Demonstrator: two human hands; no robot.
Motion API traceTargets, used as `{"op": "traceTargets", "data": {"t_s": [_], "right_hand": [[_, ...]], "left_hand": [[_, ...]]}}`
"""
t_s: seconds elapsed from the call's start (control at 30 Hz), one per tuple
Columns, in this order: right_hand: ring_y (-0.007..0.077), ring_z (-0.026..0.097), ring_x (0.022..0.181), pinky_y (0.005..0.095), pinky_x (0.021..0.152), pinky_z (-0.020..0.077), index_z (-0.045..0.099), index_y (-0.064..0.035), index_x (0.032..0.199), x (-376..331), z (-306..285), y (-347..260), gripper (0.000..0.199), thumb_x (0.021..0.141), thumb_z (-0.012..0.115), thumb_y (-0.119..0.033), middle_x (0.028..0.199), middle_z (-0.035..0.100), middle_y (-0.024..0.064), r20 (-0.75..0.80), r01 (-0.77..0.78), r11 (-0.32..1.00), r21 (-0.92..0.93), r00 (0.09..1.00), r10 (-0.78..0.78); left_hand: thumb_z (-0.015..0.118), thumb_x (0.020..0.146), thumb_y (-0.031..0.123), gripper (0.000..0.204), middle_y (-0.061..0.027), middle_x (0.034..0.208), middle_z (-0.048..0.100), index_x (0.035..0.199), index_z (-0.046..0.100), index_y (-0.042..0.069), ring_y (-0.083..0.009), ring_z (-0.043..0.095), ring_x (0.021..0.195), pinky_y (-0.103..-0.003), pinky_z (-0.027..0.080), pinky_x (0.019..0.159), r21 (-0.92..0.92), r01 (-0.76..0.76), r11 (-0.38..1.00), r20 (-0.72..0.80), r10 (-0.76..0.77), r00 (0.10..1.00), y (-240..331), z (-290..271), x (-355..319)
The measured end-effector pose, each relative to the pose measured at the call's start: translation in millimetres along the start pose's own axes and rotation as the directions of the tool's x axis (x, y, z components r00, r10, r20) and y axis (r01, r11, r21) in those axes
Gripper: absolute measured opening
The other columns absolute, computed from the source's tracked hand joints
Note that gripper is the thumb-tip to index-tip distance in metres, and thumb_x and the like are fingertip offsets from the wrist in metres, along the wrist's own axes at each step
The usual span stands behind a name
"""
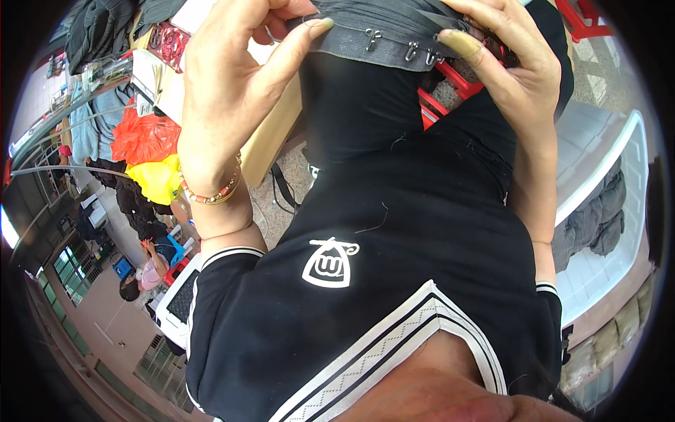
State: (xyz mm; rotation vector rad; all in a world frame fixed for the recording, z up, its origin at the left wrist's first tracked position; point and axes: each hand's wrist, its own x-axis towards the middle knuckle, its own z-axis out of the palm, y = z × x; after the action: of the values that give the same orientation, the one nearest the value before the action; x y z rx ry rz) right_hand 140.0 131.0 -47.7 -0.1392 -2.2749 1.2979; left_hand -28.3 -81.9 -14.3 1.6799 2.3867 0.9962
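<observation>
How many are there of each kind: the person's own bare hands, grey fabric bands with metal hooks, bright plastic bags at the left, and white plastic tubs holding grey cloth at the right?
Bare hands: 2 (left hand, right hand)
Grey fabric band with metal hooks: 1
Red plastic bag: 1
Yellow plastic bag: 1
White plastic tub: 1
Total: 6

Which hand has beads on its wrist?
The bare-fingered left hand, with an orange-and-gold beaded bracelet; the right hand has no bracelet showing.

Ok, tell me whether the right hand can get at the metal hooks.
Likely yes: the right hand is at the grey cloth, its thumb beside the metal hooks, and nothing covers them.
</observation>
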Motion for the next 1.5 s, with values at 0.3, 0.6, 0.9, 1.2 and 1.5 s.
{"op": "traceTargets", "data": {"t_s": [0.3, 0.6, 0.9, 1.2, 1.5], "right_hand": [[0.0104, 0.055, 0.085, 0.0206, 0.076, 0.0428, 0.07, 0.0029, 0.116, 0.0, 8.7, 35.3, 0.035, 0.082, 0.076, 0.0, 0.104, 0.062, 0.0066, 0.004, 0.142, 0.99, 0.004, 0.99, -0.142], [0.0074, 0.051, 0.075, 0.0196, 0.065, 0.0395, 0.069, 0.0033, 0.112, 18.6, 18.4, 13.4, 0.032, 0.08, 0.073, 0.006, 0.093, 0.058, 0.0028, -0.005, -0.051, 0.998, -0.034, 0.999, 0.051], [0.0075, 0.051, 0.077, 0.0197, 0.067, 0.0397, 0.068, 0.0041, 0.113, 31.6, 39.1, 25.0, 0.03, 0.083, 0.07, 0.007, 0.093, 0.056, 0.002, -0.005, -0.201, 0.959, 0.198, 0.979, 0.206], [0.01, 0.053, 0.08, 0.0219, 0.07, 0.0423, 0.069, 0.0034, 0.111, 25.3, 29.0, 21.2, 0.029, 0.083, 0.071, 0.005, 0.092, 0.055, 0.0022, -0.139, 0.073, 0.875, 0.479, 0.99, -0.007], [0.0138, 0.055, 0.084, 0.024, 0.07, 0.042, 0.071, 0.0038, 0.114, 22.5, 12.4, -13.1, 0.041, 0.074, 0.079, 0.002, 0.102, 0.064, 0.0103, 0.151, 0.294, 0.937, -0.186, 0.951, -0.269]], "left_hand": [[0.07, 0.088, 0.002, 0.01, -0.0047, 0.087, 0.063, 0.094, 0.063, 0.0, -0.0135, 0.062, 0.077, -0.025, 0.049, 0.07, -0.093, 0.194, 0.977, 0.027, -0.192, 0.981, -36.3, -4.2, -4.5], [0.072, 0.085, 0.001, 0.016, -0.0038, 0.088, 0.061, 0.098, 0.063, 0.002, -0.0127, 0.058, 0.079, -0.026, 0.047, 0.07, -0.159, 0.182, 0.97, -0.054, -0.193, 0.98, -41.8, 7.0, -6.2], [0.077, 0.08, -0.002, 0.019, -0.003, 0.094, 0.06, 0.096, 0.067, 0.003, -0.0109, 0.056, 0.082, -0.024, 0.044, 0.071, -0.342, 0.092, 0.935, -0.011, -0.102, 0.995, -23.1, -10.9, -4.9], [0.075, 0.083, 0.003, 0.011, -0.0039, 0.086, 0.059, 0.088, 0.065, 0.004, -0.0158, 0.056, 0.076, -0.027, 0.045, 0.064, -0.573, -0.452, 0.684, -0.188, 0.427, 0.885, -54.1, 10.1, 22.5], [0.074, 0.084, 0.004, 0.012, -0.0074, 0.087, 0.06, 0.088, 0.063, 0.003, -0.0208, 0.059, 0.08, -0.03, 0.047, 0.068, -0.462, -0.441, 0.769, -0.187, 0.402, 0.896, -42.9, 2.9, 14.4]]}}
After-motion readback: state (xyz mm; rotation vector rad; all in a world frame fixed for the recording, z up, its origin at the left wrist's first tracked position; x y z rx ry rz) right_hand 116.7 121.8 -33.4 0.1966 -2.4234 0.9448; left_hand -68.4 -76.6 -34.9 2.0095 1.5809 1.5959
